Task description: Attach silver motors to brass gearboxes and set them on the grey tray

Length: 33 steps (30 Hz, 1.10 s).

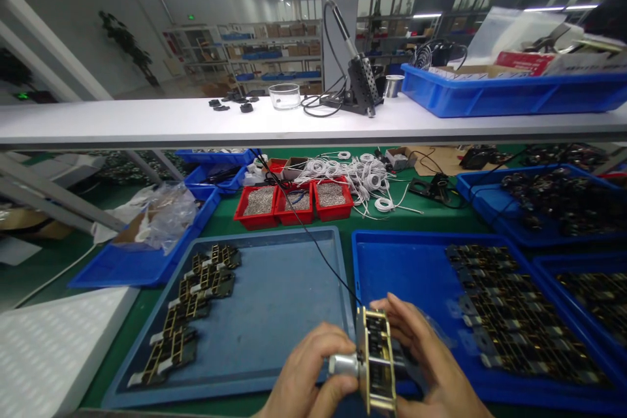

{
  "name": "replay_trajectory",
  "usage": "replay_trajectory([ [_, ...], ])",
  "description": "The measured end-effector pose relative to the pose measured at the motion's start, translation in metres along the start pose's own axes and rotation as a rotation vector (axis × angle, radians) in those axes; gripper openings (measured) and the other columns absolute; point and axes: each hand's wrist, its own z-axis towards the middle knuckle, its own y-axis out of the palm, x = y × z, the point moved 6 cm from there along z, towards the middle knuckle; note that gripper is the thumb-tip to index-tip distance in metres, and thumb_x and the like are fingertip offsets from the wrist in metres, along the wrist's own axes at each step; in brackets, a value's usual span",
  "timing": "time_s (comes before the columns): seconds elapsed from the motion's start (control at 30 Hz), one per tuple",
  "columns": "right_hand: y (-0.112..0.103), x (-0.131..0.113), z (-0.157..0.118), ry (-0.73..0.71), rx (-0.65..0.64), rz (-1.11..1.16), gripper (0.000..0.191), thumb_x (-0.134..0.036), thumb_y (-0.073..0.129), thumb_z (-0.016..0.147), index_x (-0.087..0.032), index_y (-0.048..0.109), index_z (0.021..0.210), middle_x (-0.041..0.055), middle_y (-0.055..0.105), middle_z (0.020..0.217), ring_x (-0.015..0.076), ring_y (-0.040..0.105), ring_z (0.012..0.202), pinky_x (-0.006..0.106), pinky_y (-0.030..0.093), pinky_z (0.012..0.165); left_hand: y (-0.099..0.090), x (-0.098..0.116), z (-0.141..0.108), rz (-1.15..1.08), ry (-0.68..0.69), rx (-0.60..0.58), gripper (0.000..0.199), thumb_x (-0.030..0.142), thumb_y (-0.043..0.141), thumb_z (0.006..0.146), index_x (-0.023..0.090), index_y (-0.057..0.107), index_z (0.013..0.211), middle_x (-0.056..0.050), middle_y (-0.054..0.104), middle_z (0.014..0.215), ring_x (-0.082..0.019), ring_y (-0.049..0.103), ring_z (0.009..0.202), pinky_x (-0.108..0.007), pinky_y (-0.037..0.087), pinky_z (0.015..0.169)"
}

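Observation:
My left hand (pixel 316 366) pinches the silver cylindrical motor of a brass-framed gear assembly (pixel 377 359) between thumb and fingers. On the other side, my right hand (pixel 428 359) has its fingers wrapped round the same assembly, which is held upright at the bottom centre, above the edges of two trays. Dark gears show between its brass plates. Similar assemblies (pixel 186 307) lie along the left side of the grey-blue tray (pixel 274 313). More of them (pixel 524 313) fill the right part of the blue tray (pixel 401 268).
Behind the trays are red bins (pixel 294 215) of small metal parts and coiled white cables (pixel 362 176). A white shelf (pixel 171 121) crosses above, with a soldering iron stand (pixel 362 85) and a blue bin (pixel 514 95). White foam (pixel 63 346) lies at left.

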Motion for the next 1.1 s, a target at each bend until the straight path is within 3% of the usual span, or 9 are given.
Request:
replay_trajectory([
  [0.2, -0.002, -0.016, -0.001, -0.334, 0.042, -0.363, 0.073, -0.037, 0.063, 0.081, -0.023, 0.023, 0.14, 0.015, 0.046, 0.127, 0.031, 0.052, 0.113, 0.042, 0.052, 0.09, 0.005, -0.001, 0.005, -0.067, -0.258, -0.076, 0.022, 0.04, 0.047, 0.09, 0.024, 0.052, 0.104, -0.005, 0.059, 0.092, -0.018, 0.057, 0.083, -0.029, 0.046, 0.075],
  [0.37, 0.0, -0.027, 0.005, -0.4, 0.076, -0.55, 0.06, -0.039, 0.053, 0.084, -0.016, 0.029, 0.133, 0.0179, 0.05, 0.116, 0.0324, 0.054, 0.106, 0.047, 0.055, 0.081, 0.012, -0.002, 0.0, -0.377, -0.412, -0.145, 0.07, 0.067, 0.046, 0.077, 0.024, 0.033, 0.131, -0.01, 0.056, 0.117, -0.024, 0.057, 0.101, -0.036, 0.048, 0.086],
  [0.47, 0.005, -0.036, 0.004, -0.532, 0.003, -0.615, 0.057, -0.025, 0.057, 0.081, -0.013, 0.03, 0.129, 0.0167, 0.047, 0.117, 0.0279, 0.052, 0.108, 0.04, 0.054, 0.085, 0.01, -0.003, -0.004, -0.29, -0.496, -0.176, 0.093, 0.075, 0.053, 0.064, 0.022, 0.029, 0.137, -0.013, 0.049, 0.132, -0.03, 0.049, 0.117, -0.042, 0.041, 0.098],
  [0.53, 0.01, -0.04, 0.0, -0.642, -0.102, -0.665, 0.054, -0.017, 0.057, 0.081, -0.013, 0.029, 0.127, 0.0153, 0.041, 0.123, 0.0254, 0.047, 0.114, 0.036, 0.051, 0.091, 0.01, -0.003, -0.006, -0.195, -0.528, -0.232, 0.09, 0.069, 0.057, 0.067, 0.024, 0.026, 0.139, -0.012, 0.046, 0.137, -0.031, 0.046, 0.121, -0.045, 0.038, 0.101],
  [0.6, 0.015, -0.04, -0.005, -0.721, -0.212, -0.726, 0.047, -0.012, 0.053, 0.084, -0.014, 0.031, 0.125, 0.0139, 0.034, 0.13, 0.0252, 0.04, 0.121, 0.036, 0.045, 0.099, 0.011, -0.002, -0.007, -0.081, -0.503, -0.262, 0.083, 0.053, 0.066, 0.072, 0.029, 0.025, 0.14, -0.009, 0.043, 0.139, -0.03, 0.045, 0.122, -0.044, 0.036, 0.103],
  [0.7, 0.017, -0.04, -0.008, -0.77, -0.29, -0.748, 0.039, -0.008, 0.048, 0.087, -0.013, 0.034, 0.123, 0.0118, 0.028, 0.136, 0.0263, 0.034, 0.127, 0.04, 0.036, 0.107, 0.012, 0.0, -0.003, 0.062, -0.335, -0.199, 0.083, 0.036, 0.073, 0.07, 0.034, 0.025, 0.138, -0.007, 0.045, 0.137, -0.028, 0.044, 0.123, -0.042, 0.038, 0.103],
  [0.83, 0.012, -0.04, -0.002, -0.715, -0.18, -0.734, 0.044, -0.005, 0.045, 0.089, -0.012, 0.029, 0.129, 0.0118, 0.032, 0.135, 0.0231, 0.033, 0.128, 0.036, 0.027, 0.111, 0.01, 0.007, 0.002, 0.163, -0.091, -0.043, 0.08, 0.052, 0.065, 0.072, 0.025, 0.025, 0.137, -0.013, 0.05, 0.123, -0.031, 0.049, 0.113, -0.045, 0.041, 0.097],
  [0.97, 0.005, -0.037, 0.003, -0.547, -0.076, -0.663, 0.04, -0.013, 0.044, 0.092, -0.01, 0.033, 0.13, 0.0125, 0.045, 0.126, 0.0168, 0.042, 0.122, 0.023, 0.032, 0.106, 0.008, 0.011, 0.005, 0.284, -0.038, -0.019, 0.078, 0.047, 0.066, 0.072, 0.022, 0.026, 0.135, -0.014, 0.05, 0.118, -0.032, 0.048, 0.11, -0.048, 0.04, 0.095],
  [1.1, 0.001, -0.038, 0.004, -0.465, 0.005, -0.64, 0.029, -0.021, 0.045, 0.093, -0.014, 0.046, 0.121, 0.0103, 0.059, 0.112, 0.015, 0.054, 0.109, 0.02, 0.042, 0.097, 0.007, 0.014, 0.004, 0.331, -0.003, -0.01, 0.08, 0.043, 0.067, 0.072, 0.021, 0.024, 0.136, -0.015, 0.049, 0.116, -0.033, 0.047, 0.109, -0.05, 0.041, 0.093],
])
